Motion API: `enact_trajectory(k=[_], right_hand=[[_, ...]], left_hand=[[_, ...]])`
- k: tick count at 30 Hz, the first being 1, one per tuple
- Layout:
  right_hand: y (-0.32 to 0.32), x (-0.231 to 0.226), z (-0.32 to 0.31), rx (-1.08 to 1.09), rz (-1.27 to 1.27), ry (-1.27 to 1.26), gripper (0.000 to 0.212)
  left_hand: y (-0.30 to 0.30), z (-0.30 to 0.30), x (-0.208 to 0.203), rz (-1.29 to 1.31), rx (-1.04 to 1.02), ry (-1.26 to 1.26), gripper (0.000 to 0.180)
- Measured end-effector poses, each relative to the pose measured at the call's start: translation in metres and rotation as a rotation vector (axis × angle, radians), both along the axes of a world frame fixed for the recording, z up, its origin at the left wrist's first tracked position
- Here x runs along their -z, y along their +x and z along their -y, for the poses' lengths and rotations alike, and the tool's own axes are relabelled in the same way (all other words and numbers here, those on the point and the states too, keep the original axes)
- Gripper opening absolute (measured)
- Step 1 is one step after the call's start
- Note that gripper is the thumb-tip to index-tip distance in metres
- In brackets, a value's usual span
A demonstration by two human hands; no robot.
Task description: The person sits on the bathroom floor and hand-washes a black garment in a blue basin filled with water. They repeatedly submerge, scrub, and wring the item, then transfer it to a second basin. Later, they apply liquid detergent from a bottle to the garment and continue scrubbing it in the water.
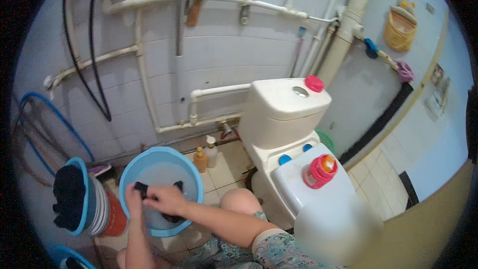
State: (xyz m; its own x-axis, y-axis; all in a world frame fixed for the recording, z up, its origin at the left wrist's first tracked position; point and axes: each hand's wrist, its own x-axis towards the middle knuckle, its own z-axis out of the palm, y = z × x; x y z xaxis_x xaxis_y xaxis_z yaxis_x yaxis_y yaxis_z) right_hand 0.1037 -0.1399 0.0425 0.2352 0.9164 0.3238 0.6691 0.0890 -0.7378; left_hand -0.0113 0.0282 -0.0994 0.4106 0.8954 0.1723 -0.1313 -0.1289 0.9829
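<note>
Over a light blue basin (198,179) of cloudy water, my left hand (133,201) and my right hand (168,200) are close together. Both are closed on a small piece of black cloth (141,188), which sticks up between them. More dark cloth (173,217) lies in the water beneath my right wrist, partly hidden by it. What kind of garment the black cloth is cannot be made out.
Left of the basin, black clothes (69,197) fill a blue tub on a stack of buckets (102,209). Two pump bottles (200,159) stand behind. At right, a toilet (284,114) bears a red jar (319,172) on its lid. Hoses (50,114) hang at left.
</note>
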Motion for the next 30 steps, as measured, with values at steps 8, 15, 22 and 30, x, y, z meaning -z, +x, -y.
enact_trajectory(k=[8,15,22,30], right_hand=[[0.026,0.046,-0.009,0.063,-0.421,0.072,0.051],[0.048,0.041,-0.010,-0.245,-0.706,-0.007,0.043],[0.045,0.040,-0.010,0.102,-0.631,0.089,0.023],[0.015,0.016,-0.005,0.162,-0.426,0.094,0.024]], left_hand=[[0.010,0.066,-0.117,0.130,0.378,-0.332,0.018],[0.007,0.068,-0.134,0.122,0.581,-0.328,0.020],[0.018,0.065,-0.114,0.318,0.483,-0.694,0.028],[0.035,0.093,-0.118,0.256,0.370,-0.696,0.030]])
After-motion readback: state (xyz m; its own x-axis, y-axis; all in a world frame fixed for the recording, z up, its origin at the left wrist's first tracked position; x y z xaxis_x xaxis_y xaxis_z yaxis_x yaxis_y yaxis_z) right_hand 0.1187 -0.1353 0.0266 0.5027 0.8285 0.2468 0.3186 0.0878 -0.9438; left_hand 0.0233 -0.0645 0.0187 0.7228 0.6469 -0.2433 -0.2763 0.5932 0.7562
